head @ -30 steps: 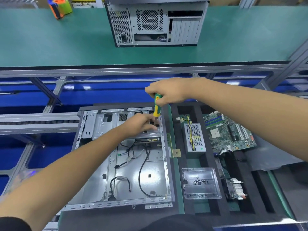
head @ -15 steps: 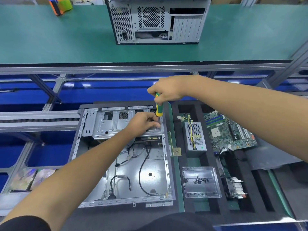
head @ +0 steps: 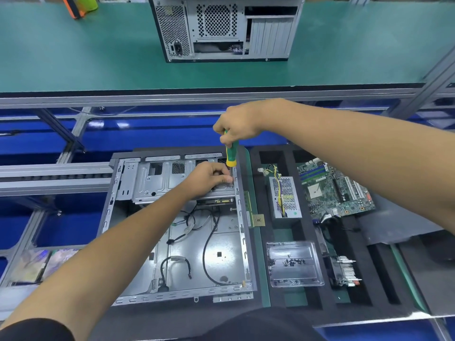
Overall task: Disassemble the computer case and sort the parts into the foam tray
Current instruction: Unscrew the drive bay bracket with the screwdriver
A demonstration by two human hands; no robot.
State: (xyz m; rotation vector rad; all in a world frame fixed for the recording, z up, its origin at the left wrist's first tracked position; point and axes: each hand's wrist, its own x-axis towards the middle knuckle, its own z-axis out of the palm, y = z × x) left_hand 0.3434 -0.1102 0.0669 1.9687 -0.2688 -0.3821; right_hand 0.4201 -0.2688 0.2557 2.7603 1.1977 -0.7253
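Note:
An open grey computer case [head: 221,244] lies flat before me with loose black cables inside. My right hand [head: 237,124] grips a green and yellow screwdriver [head: 231,153] upright over the case's far right corner. My left hand [head: 209,178] rests on the metal drive cage [head: 157,180], its fingers curled at the screwdriver's tip. The black foam tray [head: 307,232] to the right holds a power supply [head: 284,196], a motherboard [head: 332,188], a heatsink [head: 346,271] and a clear screw dish [head: 294,263].
A second computer case [head: 221,28] stands upright on the green bench across the conveyor. An orange and green object [head: 78,4] sits far left on that bench. A small CPU chip [head: 258,220] and RAM stick [head: 247,207] lie between case and tray.
Both hands stay at the case's far right corner. My right hand has shifted slightly on the screwdriver, and my left hand's fingers moved a little at the tip.

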